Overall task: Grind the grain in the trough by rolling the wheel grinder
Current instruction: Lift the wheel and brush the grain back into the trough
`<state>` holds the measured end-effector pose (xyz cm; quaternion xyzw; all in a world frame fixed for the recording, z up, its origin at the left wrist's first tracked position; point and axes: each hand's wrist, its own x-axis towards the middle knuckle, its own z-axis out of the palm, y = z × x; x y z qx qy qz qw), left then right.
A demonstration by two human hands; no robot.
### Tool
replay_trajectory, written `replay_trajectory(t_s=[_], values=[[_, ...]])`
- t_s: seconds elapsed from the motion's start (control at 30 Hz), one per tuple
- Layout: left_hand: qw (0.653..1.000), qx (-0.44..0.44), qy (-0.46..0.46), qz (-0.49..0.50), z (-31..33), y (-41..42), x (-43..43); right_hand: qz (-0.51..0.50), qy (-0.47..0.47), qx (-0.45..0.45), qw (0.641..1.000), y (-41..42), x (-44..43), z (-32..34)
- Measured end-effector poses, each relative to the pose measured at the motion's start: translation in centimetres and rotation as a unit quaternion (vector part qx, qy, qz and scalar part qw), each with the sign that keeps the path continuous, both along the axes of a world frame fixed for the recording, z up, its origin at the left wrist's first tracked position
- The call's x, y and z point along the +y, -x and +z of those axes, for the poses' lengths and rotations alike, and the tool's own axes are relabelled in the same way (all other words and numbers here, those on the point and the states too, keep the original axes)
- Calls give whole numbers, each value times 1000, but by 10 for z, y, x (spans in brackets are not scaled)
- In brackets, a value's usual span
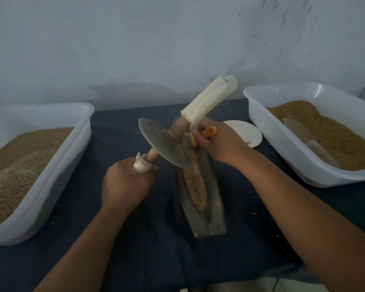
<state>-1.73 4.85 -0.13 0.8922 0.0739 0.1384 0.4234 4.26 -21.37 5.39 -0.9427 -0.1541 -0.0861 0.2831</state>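
Grain (195,186) lay in a strip down the trough (211,220), whose long axis ran away from me. I held the wheel grinder (162,142) tilted over the trough's far end, its disc edge apparently meeting the strip and its axle slanting up across the trough. My left hand (124,184) was clamped round the wrapped handle left of the trough. My right hand (221,144), at the far end, was curled round an orange-handled tool (209,131), just below the free handle (211,100). Rolling, I judged, required a level axle and that handle taken.
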Motion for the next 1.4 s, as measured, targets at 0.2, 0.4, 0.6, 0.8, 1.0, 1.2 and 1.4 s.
replay_trajectory(t_s=[0.2,0.4,0.6,0.8,1.0,1.2,1.4], values=[[1000,0,6,7,1,-1,0,-24,-74,-91,993,1,-3,11],[1000,-4,14,0,1,0,1,-2,4,35,999,2,5,9],[1000,-7,7,-2,-1,-1,1,-23,-73,-53,996,5,-2,20],[1000,-6,7,0,-1,-2,3,19,21,43,999,12,2,12],[1000,-5,-12,0,0,-2,3,-49,-132,-103,985,42,-32,47],[1000,-5,-30,1,1,-1,1,55,-206,131,968,59,-31,41],[999,-12,-52,-6,1,-3,2,42,-69,67,994,47,-14,17]])
